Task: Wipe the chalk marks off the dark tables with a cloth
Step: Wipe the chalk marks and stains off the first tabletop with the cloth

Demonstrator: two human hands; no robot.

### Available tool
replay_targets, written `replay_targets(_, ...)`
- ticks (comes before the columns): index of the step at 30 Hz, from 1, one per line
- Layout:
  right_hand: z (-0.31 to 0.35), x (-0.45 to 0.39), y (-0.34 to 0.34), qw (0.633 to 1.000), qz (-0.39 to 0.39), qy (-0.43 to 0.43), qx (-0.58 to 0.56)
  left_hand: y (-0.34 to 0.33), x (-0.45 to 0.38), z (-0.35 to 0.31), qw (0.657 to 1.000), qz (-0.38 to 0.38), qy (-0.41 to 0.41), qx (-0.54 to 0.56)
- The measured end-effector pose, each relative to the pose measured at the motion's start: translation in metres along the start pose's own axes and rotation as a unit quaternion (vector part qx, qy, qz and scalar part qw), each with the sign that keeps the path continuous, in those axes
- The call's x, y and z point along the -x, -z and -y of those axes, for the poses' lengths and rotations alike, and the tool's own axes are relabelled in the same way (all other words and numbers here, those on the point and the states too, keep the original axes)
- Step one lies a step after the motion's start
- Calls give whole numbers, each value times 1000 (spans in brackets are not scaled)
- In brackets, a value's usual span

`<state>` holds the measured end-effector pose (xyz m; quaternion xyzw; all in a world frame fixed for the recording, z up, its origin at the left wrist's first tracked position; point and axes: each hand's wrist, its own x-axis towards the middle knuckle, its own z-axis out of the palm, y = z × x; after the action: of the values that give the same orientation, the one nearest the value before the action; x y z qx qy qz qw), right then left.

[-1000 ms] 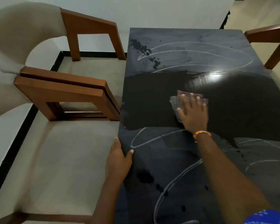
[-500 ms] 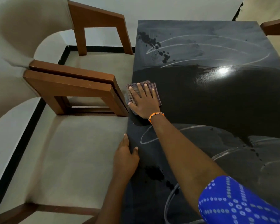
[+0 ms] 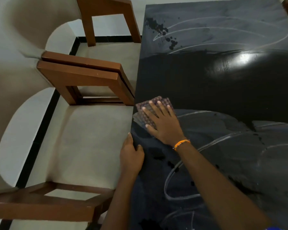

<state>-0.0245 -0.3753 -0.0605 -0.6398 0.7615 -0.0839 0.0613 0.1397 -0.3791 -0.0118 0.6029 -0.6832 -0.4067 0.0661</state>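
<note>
while my right hand (image 3: 163, 125) lies flat, fingers spread, pressing the checked cloth (image 3: 150, 112) onto the dark tabletop (image 3: 223, 90) at its left edge, my left hand (image 3: 130, 156) rests open on that edge. chalk marks (image 3: 206, 145) curve just beside the cloth.

Dark checked cloth (image 3: 150, 112), black table (image 3: 206, 90), orange wristband (image 3: 181, 143)

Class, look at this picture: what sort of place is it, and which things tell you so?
Probably a dining or seating room indoors. A dark table stands close to cushioned wooden armchairs, with a plain wall and black skirting behind them.
</note>
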Motion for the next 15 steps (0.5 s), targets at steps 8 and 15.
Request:
replay_targets(8,-152,90,33,959,-41,-277,34,-15,2,-4,999,-32,30,-24)
replay_targets(15,-95,63,20,948,-52,-313,1,-11,-4,3,989,-50,73,118)
